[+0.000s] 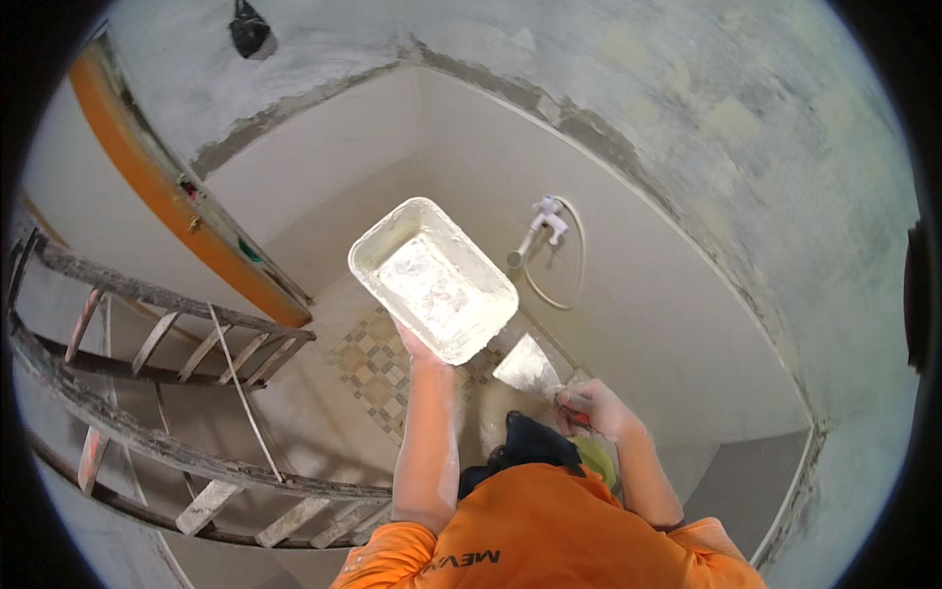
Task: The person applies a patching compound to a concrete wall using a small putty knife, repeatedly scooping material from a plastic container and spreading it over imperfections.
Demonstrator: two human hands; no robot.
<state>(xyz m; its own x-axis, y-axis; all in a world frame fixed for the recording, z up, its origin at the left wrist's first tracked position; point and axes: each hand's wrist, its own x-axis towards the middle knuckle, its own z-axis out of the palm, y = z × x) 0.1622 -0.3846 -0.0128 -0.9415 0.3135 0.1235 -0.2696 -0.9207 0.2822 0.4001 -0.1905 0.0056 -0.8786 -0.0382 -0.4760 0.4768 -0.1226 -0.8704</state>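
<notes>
My left hand [420, 344] is closed under the near end of a pale rectangular plastic tub [459, 253], holding it up in front of me. White paste coats the tub's bottom and sides; the rim is smeared too. In my right hand [595, 406], to the right and nearer my body, is a putty knife [528, 366] with a wide, white-smeared blade and a red handle. The blade points up and left, just beyond the tub's near corner and apart from it. Both hands look dusted with white.
A paint-spattered stepladder [177, 435] stands at my left. Beyond it is an orange door frame [177, 206]. A white tap [551, 218] with a looped hose [581, 255] sticks out from the tiled wall. A black bundle [250, 34] hangs on the far wall. Patterned tiles [378, 368] lie below.
</notes>
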